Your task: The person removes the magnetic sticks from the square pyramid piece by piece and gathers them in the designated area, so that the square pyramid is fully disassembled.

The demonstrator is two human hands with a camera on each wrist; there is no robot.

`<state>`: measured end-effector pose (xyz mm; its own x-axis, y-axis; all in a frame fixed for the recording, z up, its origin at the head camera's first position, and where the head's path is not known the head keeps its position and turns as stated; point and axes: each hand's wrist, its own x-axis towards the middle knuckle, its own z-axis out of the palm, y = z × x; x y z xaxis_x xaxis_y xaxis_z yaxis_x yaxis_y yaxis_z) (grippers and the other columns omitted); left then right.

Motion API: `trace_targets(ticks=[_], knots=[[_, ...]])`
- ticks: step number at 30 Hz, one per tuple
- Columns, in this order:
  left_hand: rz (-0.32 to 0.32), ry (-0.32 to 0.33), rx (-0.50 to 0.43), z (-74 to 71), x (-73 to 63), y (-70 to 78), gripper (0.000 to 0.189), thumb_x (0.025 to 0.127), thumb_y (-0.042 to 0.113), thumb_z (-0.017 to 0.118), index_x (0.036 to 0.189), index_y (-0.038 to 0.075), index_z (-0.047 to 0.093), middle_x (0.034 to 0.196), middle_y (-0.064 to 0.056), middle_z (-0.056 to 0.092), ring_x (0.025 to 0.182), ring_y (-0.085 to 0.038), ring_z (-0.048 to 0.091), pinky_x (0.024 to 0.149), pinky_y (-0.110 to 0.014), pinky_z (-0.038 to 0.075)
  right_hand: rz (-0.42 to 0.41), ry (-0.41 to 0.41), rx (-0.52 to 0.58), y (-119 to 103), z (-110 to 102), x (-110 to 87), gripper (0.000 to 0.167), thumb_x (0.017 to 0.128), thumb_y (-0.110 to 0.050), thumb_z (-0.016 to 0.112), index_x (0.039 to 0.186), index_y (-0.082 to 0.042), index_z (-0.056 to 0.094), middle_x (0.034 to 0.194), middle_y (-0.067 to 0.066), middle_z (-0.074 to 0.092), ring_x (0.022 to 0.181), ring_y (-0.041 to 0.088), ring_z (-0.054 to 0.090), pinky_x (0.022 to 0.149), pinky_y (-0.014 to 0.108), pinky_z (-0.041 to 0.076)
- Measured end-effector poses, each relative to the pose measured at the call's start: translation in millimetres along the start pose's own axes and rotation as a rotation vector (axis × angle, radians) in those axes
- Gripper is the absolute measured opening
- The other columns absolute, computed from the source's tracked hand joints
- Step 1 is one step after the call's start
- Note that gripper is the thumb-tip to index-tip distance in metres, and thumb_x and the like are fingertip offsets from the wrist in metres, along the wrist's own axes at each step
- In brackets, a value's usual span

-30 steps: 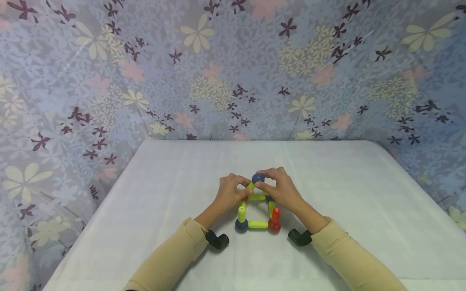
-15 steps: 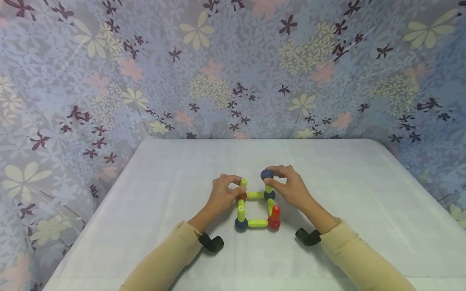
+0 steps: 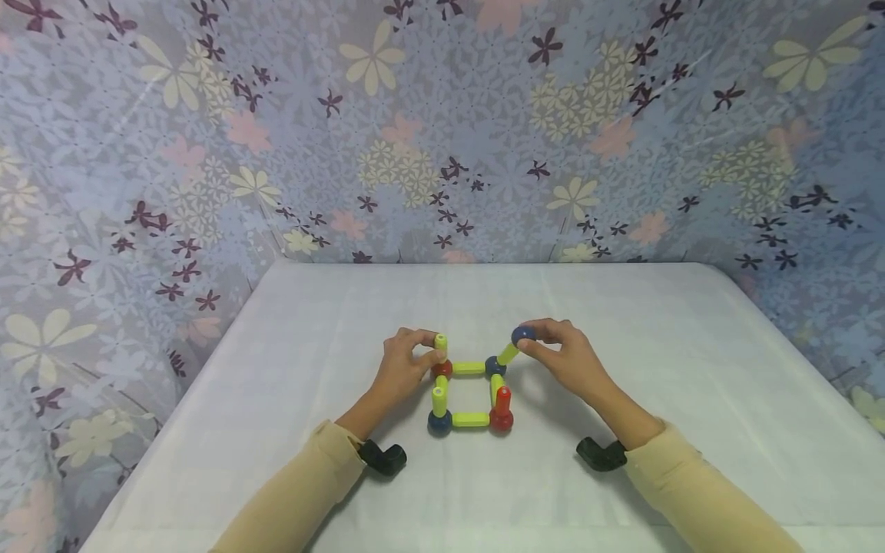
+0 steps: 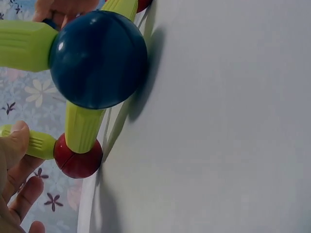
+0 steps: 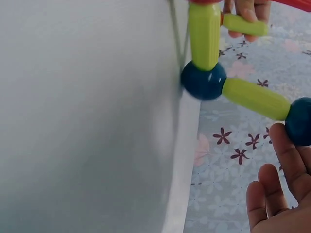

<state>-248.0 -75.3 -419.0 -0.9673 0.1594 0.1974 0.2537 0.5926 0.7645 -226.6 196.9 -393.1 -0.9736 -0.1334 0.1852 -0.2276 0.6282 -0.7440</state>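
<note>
Blue ball [image 3: 523, 336] pinched in right grip [image 3: 571, 356], atop tilted rod [image 3: 508, 354]; left grip [image 3: 403, 364] pinches upright rod [image 3: 441, 345].

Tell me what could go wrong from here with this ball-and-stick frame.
The right hand holds the upper blue ball, whose leaning green stick tilts outward; it might pop off the lower blue ball. The left hand pinches the upright green rod above the far red ball, so an uneven pull could skew the square base.
</note>
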Motion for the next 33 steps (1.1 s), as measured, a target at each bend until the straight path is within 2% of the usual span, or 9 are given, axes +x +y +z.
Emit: trace_targets(ticks=[4,10,17,21,25,29,33], knots=[[-0.013,0.012,0.015,-9.4,2.1,-7.7,0.027,0.083,0.026,0.07,0.109,0.016,0.067,0.104,0.0,0.067,0.113,-0.023,0.047,0.098,-0.049,0.033,0.002,-0.018,-0.035,5.3,-1.7,-1.6,0.044,0.087,-0.042,0.063,0.12,-0.013,0.062,0.114,0.01,0.066,0.112,0.03,0.051,0.095,0.053,0.041],[-0.022,0.024,0.047,-20.8,6.9,-17.2,0.028,0.084,0.025,0.069,0.111,0.016,0.067,0.108,-0.002,0.066,0.115,-0.024,0.048,0.099,-0.049,0.033,0.016,-0.109,-0.113,13.5,-3.5,1.6,0.044,0.088,-0.034,0.064,0.125,-0.011,0.059,0.12,0.012,0.063,0.111,0.033,0.049,0.09,0.05,0.042],[-0.045,0.018,0.04,-25.1,8.6,-18.6,0.031,0.085,0.027,0.068,0.114,0.015,0.066,0.112,-0.004,0.066,0.117,-0.025,0.048,0.101,-0.049,0.032,0.018,-0.188,-0.18,21.0,-0.7,15.2,0.041,0.088,-0.017,0.062,0.127,-0.008,0.058,0.123,0.016,0.061,0.112,0.035,0.047,0.088,0.05,0.043],[-0.025,0.022,0.042,-25.6,9.9,-20.0,0.031,0.086,0.026,0.067,0.115,0.014,0.065,0.111,-0.005,0.068,0.115,-0.024,0.05,0.102,-0.048,0.029,0.021,-0.219,-0.236,24.8,2.5,23.2,0.041,0.086,-0.014,0.062,0.126,-0.008,0.058,0.122,0.016,0.062,0.103,0.031,0.05,0.082,0.042,0.042],[-0.022,0.028,0.048,-27.0,12.9,-23.5,0.032,0.086,0.027,0.066,0.116,0.014,0.064,0.112,-0.005,0.068,0.114,-0.025,0.05,0.103,-0.048,0.028,0.014,-0.237,-0.25,26.1,5.4,26.9,0.039,0.084,-0.012,0.063,0.123,-0.008,0.06,0.118,0.015,0.064,0.097,0.027,0.049,0.08,0.039,0.04],[-0.054,0.035,0.026,-30.9,15.3,-26.6,0.034,0.087,0.027,0.066,0.118,0.014,0.063,0.115,-0.006,0.065,0.116,-0.027,0.048,0.102,-0.05,0.029,0.015,-0.249,-0.26,23.6,9.2,23.9,0.037,0.084,-0.015,0.065,0.12,-0.01,0.061,0.117,0.013,0.065,0.098,0.026,0.048,0.08,0.038,0.04],[-0.083,0.042,0.001,-35.3,16.6,-31.5,0.035,0.087,0.028,0.066,0.119,0.014,0.062,0.116,-0.008,0.063,0.117,-0.027,0.048,0.104,-0.051,0.027,0.015,-0.26,-0.27,17.8,13.3,19.2,0.037,0.083,-0.019,0.067,0.119,-0.011,0.061,0.115,0.01,0.066,0.094,0.023,0.046,0.074,0.032,0.038]])
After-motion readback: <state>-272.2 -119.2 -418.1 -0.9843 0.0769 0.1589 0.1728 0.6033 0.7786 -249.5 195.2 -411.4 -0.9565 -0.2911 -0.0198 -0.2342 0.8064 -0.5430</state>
